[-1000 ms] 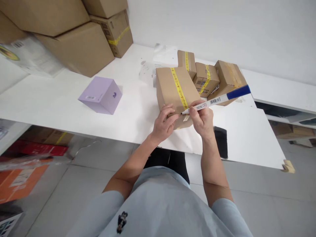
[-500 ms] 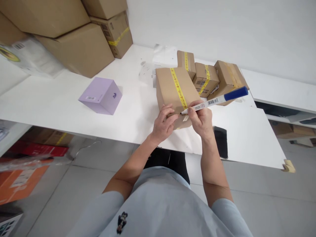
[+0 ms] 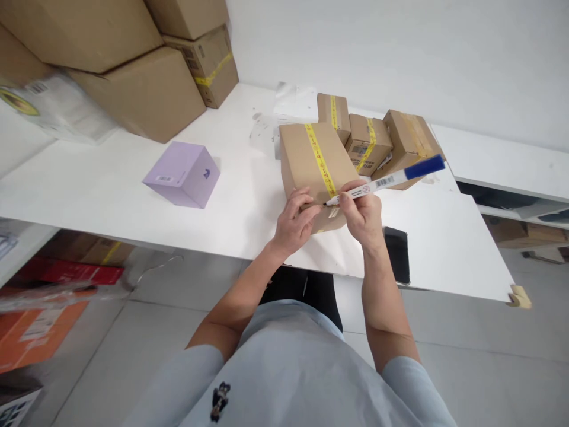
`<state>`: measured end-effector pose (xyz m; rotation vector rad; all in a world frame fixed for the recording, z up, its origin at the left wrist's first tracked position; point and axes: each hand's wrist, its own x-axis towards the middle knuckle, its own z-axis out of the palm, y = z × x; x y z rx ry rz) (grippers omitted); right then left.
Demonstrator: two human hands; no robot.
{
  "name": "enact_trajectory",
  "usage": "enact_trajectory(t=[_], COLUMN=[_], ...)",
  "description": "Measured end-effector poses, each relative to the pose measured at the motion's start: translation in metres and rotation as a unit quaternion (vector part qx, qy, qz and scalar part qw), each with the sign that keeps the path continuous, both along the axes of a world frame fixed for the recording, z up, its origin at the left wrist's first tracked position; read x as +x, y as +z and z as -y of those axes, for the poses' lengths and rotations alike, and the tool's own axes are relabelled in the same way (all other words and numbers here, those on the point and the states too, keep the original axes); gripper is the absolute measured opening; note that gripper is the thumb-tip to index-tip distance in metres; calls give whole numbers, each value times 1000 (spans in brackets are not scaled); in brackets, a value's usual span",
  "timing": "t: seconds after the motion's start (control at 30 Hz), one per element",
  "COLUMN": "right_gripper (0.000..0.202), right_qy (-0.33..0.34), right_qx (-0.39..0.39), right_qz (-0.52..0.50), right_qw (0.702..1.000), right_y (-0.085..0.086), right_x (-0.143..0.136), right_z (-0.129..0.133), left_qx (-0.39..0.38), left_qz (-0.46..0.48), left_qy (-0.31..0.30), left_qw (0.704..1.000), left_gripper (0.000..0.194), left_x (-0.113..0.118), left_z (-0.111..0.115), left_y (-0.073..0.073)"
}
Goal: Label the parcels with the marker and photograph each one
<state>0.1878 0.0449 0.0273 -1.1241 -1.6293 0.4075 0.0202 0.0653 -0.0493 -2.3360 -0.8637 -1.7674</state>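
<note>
Two bare hands at work, both mine, at the near end of a taped carton (image 3: 306, 163). Carton sits on the white table (image 3: 235, 231), close to the front edge, yellow printed tape running down its top.

Right hand (image 3: 363, 210): closed in a writing grip on a white marker (image 3: 384, 182), thumb and fingers pinched round the barrel near the tip. Blue end points up and away to my right. Dark tip is at the carton's near top edge, beside my left thumb; whether it touches, I can't tell.

Left hand (image 3: 296, 222): on the carton's near left corner, fingers bent, a narrow gap between thumb and forefinger. Can't tell if it grips or merely rests.

Small pale label (image 3: 333, 212) on the near face, just below the tip.

Around: black phone (image 3: 397, 255) lying just beyond my right wrist; purple box (image 3: 182, 175) well apart to the left; three smaller cartons (image 3: 368, 142) grouped behind; larger stacked boxes (image 3: 142, 89) at far left.
</note>
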Motion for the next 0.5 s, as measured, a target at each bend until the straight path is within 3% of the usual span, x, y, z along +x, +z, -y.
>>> enact_trajectory(t=[0.17,0.27,0.37,0.43,0.5], right_gripper=[28,25,24,27,28], right_qy=[-121,-177,-216,-224,-227], right_qx=[10,-42,-212,-333,-393], right_qz=[-209,-232,-111,8,83], right_qw=[970,956,947,916,887], right_y=[-9,-17,-31,-43,-56], right_x=[12,37,66,78,83], right_z=[4,13,25,30,32], left_qx=[-1,15,14,12,13], left_qz=[9,23,34,33,26], left_qy=[-9,-10,-18,-16,-8], left_qw=[1000,1000,999,999,1000], left_gripper=[16,15,16,17,16], left_x=[0,1,2,2,2], left_z=[0,-1,-2,-2,-3], left_y=[0,0,-1,-2,-2])
